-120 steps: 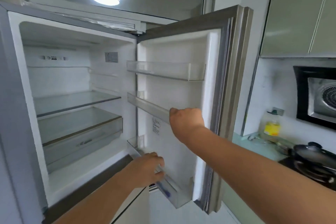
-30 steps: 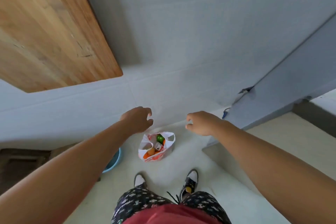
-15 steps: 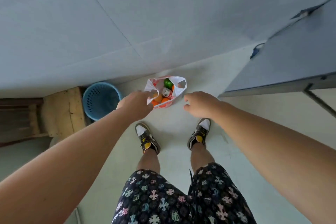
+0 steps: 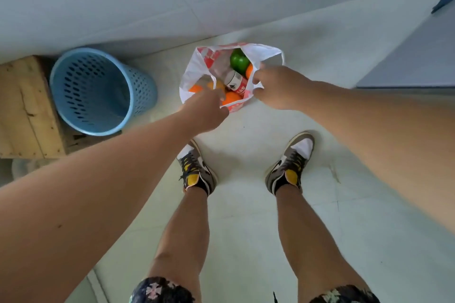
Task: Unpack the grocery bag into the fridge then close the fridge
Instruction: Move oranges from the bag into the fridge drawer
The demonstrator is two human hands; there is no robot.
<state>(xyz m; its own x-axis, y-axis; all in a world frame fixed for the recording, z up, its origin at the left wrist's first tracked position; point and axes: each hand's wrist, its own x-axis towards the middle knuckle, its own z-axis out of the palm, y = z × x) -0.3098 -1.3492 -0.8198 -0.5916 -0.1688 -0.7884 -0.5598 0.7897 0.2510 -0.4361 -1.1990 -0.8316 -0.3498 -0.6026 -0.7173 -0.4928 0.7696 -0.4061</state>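
Note:
A white and red plastic grocery bag [image 4: 197, 66] stands open on the floor by the wall. Inside it lie a green round fruit or pepper [image 4: 238, 61], several oranges [image 4: 232, 98] and a container with a red and white label [image 4: 235, 82]. My left hand [image 4: 206, 112] is at the bag's near-left rim, its fingers over the oranges; whether it grips anything is hidden. My right hand [image 4: 278, 88] pinches the bag's right edge. The fridge's inside is out of view.
A blue perforated basket [image 4: 98, 91] stands left of the bag, next to a wooden box [image 4: 24, 110]. A grey fridge panel [image 4: 413, 61] fills the upper right. My two feet in sneakers [image 4: 197, 172] stand just short of the bag.
I turned from the open fridge and bent down towards the floor. Both hands have dropped to the bag: the right has taken its right edge, the left has reached its near-left rim.

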